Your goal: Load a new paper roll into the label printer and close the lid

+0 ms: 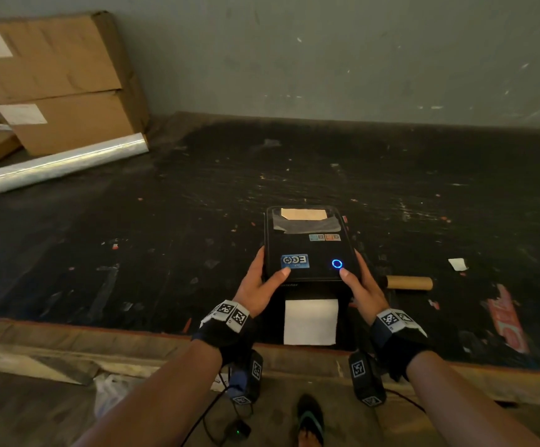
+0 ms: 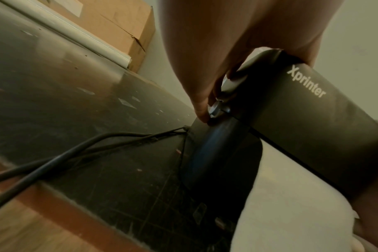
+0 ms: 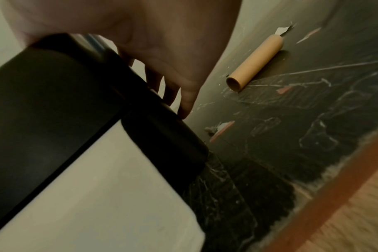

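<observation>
The black label printer (image 1: 308,250) sat on the dark worktop (image 1: 165,221), its long axis running from 6 to 12 o'clock, away from the person. Paper (image 1: 310,321) hung out of its front slot at 6 o'clock, so the new roll looked to be inside already. The lid (image 1: 307,243) lay nearly down, though a thin seam showed along the front in the wrist views, and I could not tell whether it had latched.

The left hand (image 1: 259,285) clasped the lid's corner at 9 o'clock, thumb flat on the blue sticker (image 1: 295,261), fingers curled down the side by a small grey latch (image 2: 216,109). The right hand (image 1: 364,290) mirrored it at 3 o'clock, thumb just beside the lit blue ring button (image 1: 336,263), fingers wrapped down the flank. Both hands were equally near, straddling the front edge; the press needed was probably straight down.

An empty cardboard core (image 1: 409,282) lay at 3 o'clock, apart from the printer.
</observation>
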{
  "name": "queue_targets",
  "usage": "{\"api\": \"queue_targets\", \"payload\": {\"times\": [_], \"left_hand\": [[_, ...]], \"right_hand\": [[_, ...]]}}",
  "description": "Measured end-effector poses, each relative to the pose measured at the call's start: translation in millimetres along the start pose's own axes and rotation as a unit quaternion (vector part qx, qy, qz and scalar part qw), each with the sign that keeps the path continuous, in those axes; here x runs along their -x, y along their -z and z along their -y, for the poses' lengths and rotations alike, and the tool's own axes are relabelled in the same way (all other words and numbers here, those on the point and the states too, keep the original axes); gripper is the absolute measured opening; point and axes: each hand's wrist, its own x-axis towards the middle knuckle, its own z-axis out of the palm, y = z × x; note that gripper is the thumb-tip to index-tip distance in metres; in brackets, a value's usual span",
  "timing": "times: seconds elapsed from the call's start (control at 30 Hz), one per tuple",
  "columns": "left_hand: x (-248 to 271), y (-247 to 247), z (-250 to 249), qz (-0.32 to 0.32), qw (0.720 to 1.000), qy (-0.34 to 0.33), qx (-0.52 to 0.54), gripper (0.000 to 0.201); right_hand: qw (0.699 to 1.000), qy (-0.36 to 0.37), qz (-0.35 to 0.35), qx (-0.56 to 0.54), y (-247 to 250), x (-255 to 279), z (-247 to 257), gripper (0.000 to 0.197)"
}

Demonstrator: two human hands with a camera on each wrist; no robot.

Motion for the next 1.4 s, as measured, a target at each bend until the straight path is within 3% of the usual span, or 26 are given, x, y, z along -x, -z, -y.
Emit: {"api": "queue_targets", "payload": {"times": [0.63, 1.07, 1.4], "left_hand": [[-4, 2, 4, 0.003, 1.0, 0.009, 0.014, 0.082], [-2, 1, 5, -0.004, 1.0, 0.007, 0.026, 0.088], [1, 2, 0, 0.005, 1.0, 0.0, 0.013, 0.077]], "right_hand": [[1.0, 0.01, 0.005, -0.007, 1, -2, -5, 0.08], [0.999, 0.031, -0.004, -0.01, 2, -3, -8, 0.063], [1.0, 0.007, 0.019, 0.006, 4, 5, 2, 0.078]]}}
